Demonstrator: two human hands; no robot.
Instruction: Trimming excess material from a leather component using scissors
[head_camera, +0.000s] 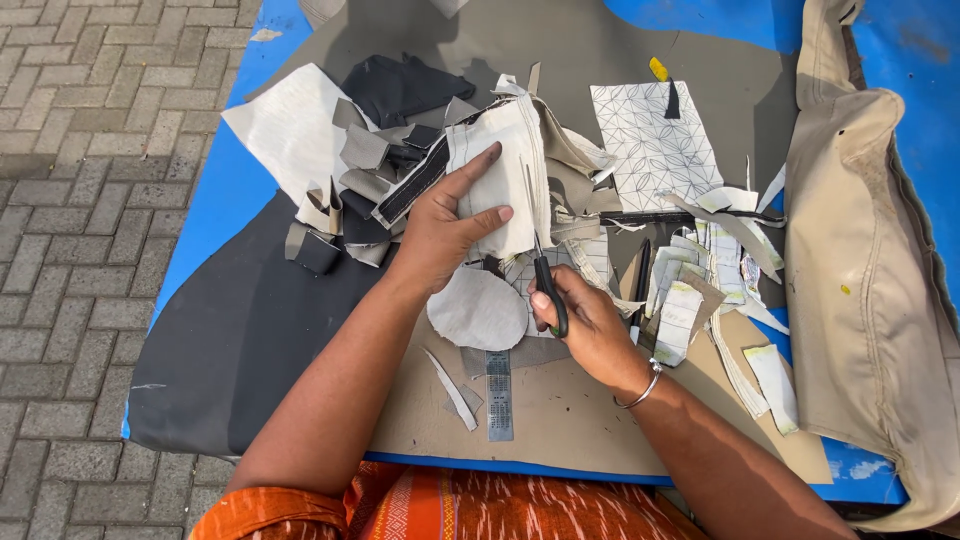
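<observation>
While closed: right grip (590, 320) around scissors (545, 275)

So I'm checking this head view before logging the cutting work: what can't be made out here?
- Scissors: handles wrapped by the right hand; blade tips hidden in the cream fabric piece.
- Metal ruler: top end hidden under the oval grey cutout; markings too small.
- Beige cover: cut off by the right edge.
- Left hand: palm hidden, pressed on the fabric.
</observation>
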